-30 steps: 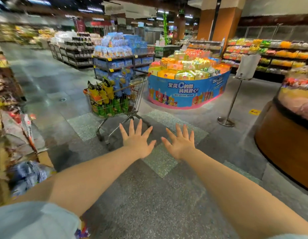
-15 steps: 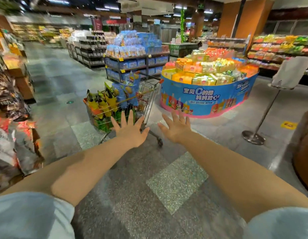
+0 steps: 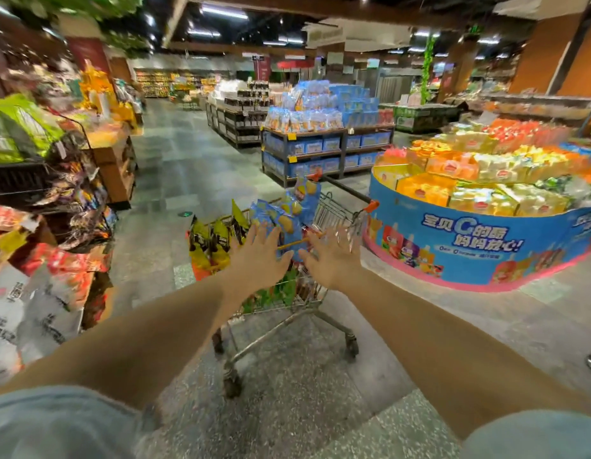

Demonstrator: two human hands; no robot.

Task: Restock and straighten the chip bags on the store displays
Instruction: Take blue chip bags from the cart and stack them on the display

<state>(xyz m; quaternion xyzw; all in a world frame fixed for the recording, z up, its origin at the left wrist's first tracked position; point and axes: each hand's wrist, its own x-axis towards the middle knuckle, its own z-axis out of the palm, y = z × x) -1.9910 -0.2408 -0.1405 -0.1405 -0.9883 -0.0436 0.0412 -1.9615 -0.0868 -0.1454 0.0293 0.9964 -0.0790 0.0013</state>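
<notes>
A metal shopping cart [image 3: 324, 313] stands in the aisle straight ahead, loaded with chip bags. Blue chip bags [image 3: 295, 212] stick up at its far side and yellow-and-black chip bags [image 3: 209, 241] lean at its left. My left hand [image 3: 259, 256] and my right hand [image 3: 330, 258] are stretched out side by side in front of the cart's basket, fingers spread, holding nothing. The hands hide the middle of the load. A snack display [image 3: 52, 253] with red, white and dark bags runs along my left.
A round blue promotional island [image 3: 479, 240] piled with orange and yellow packs stands to the right of the cart. Blue-box shelving [image 3: 324, 150] and dark shelves [image 3: 241, 117] stand farther down the aisle. A wooden stand [image 3: 113, 160] sits at the left. Grey tiled floor surrounds the cart.
The view has swung left and forward toward the cart. Both outstretched hands now overlap the cart's basket, where a second ago they hung over bare floor short of it.
</notes>
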